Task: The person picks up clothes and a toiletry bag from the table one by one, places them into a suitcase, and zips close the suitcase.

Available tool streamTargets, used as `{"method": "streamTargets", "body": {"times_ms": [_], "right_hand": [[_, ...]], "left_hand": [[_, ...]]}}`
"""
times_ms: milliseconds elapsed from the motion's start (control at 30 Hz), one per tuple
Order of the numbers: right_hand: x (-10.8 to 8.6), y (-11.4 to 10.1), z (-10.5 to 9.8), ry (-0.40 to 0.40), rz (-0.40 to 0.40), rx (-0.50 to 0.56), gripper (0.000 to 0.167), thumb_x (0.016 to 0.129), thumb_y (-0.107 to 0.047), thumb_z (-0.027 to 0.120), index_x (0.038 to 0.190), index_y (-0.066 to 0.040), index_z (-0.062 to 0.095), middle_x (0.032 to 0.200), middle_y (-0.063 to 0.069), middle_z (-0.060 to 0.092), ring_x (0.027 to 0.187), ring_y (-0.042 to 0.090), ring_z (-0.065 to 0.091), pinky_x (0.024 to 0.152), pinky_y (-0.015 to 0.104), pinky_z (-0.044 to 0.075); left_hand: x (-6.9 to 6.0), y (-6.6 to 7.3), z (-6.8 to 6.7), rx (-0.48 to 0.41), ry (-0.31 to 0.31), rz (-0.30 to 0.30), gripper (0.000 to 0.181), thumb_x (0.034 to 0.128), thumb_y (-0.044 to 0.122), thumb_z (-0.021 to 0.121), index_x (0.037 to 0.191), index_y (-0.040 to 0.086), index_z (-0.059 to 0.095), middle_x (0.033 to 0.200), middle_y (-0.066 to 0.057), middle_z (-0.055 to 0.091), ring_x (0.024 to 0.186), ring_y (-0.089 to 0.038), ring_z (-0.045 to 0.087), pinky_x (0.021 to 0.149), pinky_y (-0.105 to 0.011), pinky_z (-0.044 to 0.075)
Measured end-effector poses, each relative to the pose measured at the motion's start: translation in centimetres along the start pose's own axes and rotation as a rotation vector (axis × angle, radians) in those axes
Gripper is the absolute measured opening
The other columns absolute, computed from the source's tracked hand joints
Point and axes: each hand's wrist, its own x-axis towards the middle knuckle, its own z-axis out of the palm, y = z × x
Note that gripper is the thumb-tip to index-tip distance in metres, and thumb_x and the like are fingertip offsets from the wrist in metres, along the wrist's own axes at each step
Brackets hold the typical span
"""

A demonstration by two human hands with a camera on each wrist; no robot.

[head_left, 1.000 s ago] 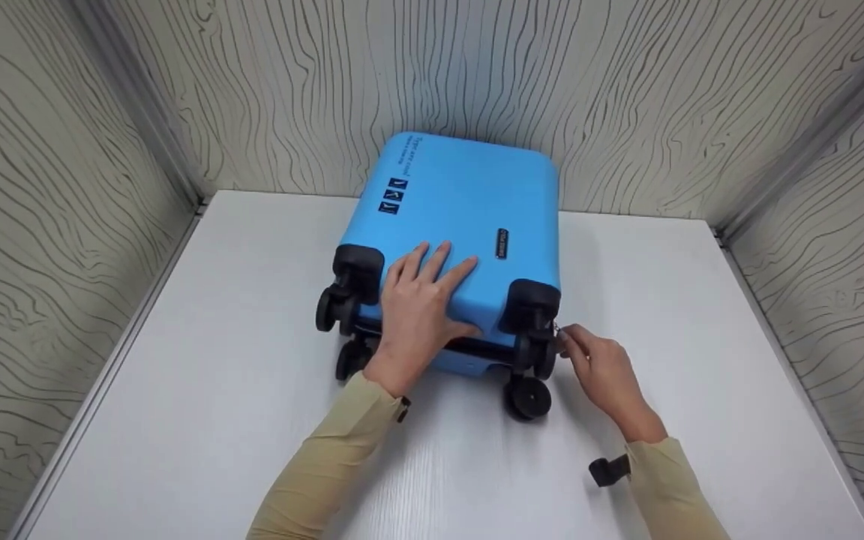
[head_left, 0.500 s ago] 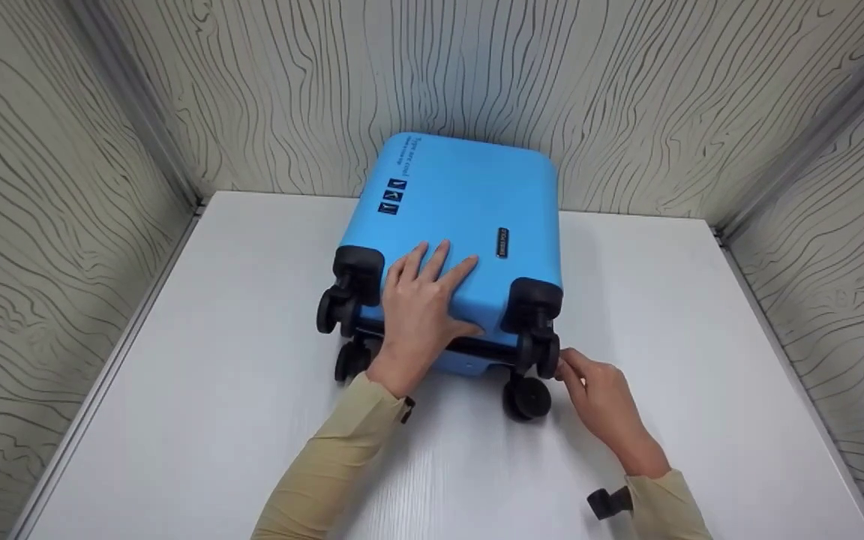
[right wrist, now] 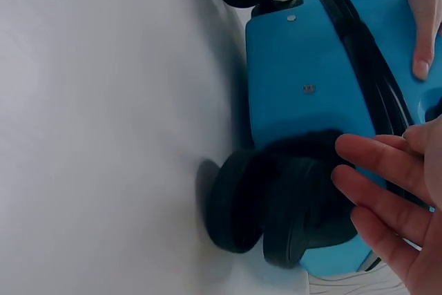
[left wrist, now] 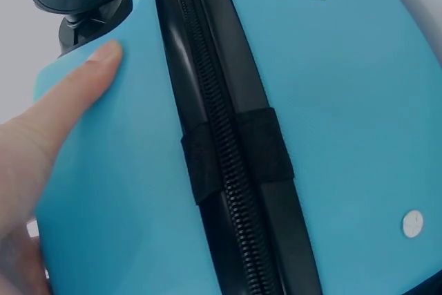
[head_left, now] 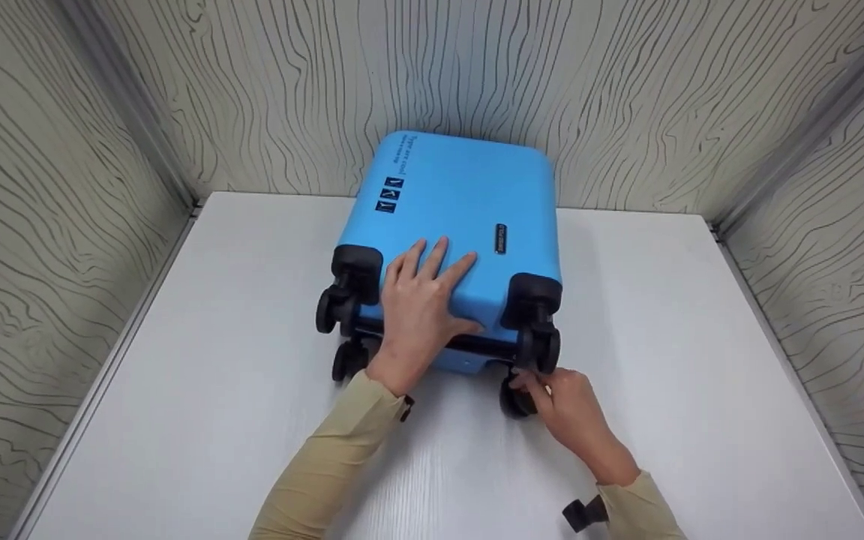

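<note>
A blue hard-shell suitcase (head_left: 462, 187) lies flat, its wheeled end towards me. My left hand (head_left: 415, 311) rests on its top shell with fingers spread, the thumb over the near edge. A black zipper (left wrist: 217, 101) runs along that end between the two shells. At the near right corner, my right hand (head_left: 573, 409) reaches in beside the wheels (right wrist: 238, 202). Its thumb and index finger meet at the zipper line, pinching the zipper pull, which the fingers hide now. The other fingers (right wrist: 383, 202) extend loosely towards the lower wheel.
The suitcase lies on a white table (head_left: 237, 315) against a wood-grain patterned back wall (head_left: 477, 67). Similar panels stand at both sides. More black wheels (head_left: 349, 360) stick out at the suitcase's near left corner.
My right hand has moved from the suitcase's right side round the near corner, towards me and left, to the wheels. My left hand stays on the shell.
</note>
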Motion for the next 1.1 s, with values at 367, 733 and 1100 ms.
{"method": "streamTargets", "body": {"times_ms": [367, 733, 1100], "right_hand": [[1.3, -2.3, 4.2, 0.047, -0.158, -0.057, 0.015, 0.099, -0.005, 0.065, 0.113, -0.008, 0.072, 0.084, -0.005, 0.07, 0.071, 0.005, 0.062, 0.06, 0.032, 0.054], [4.7, -6.3, 7.8, -0.048, -0.248, -0.148, 0.009, 0.1, -0.013, 0.066, 0.104, -0.009, 0.073, 0.095, 0.006, 0.072, 0.089, 0.019, 0.069, 0.076, 0.04, 0.056], [6.3, -6.4, 7.2, -0.186, -0.289, -0.197, 0.021, 0.103, -0.015, 0.064, 0.121, -0.011, 0.072, 0.106, 0.006, 0.074, 0.1, 0.016, 0.07, 0.082, 0.035, 0.057]], "left_hand": [[-0.1, 0.0, 0.0, 0.002, -0.006, -0.007, 0.099, 0.0533, 0.067, 0.093, 0.141, 0.03, 0.065, 0.146, -0.011, 0.056, 0.137, -0.036, 0.046, 0.111, -0.049, 0.035], [-0.5, -0.1, 0.1, -0.024, 0.024, 0.02, 0.098, 0.0564, 0.064, 0.093, 0.142, 0.029, 0.063, 0.147, -0.012, 0.054, 0.139, -0.036, 0.043, 0.112, -0.05, 0.033], [0.0, -1.2, -1.7, -0.066, -0.161, 0.127, 0.085, 0.0764, 0.052, 0.088, 0.149, 0.023, 0.056, 0.153, -0.013, 0.047, 0.143, -0.037, 0.037, 0.114, -0.049, 0.031]]}}
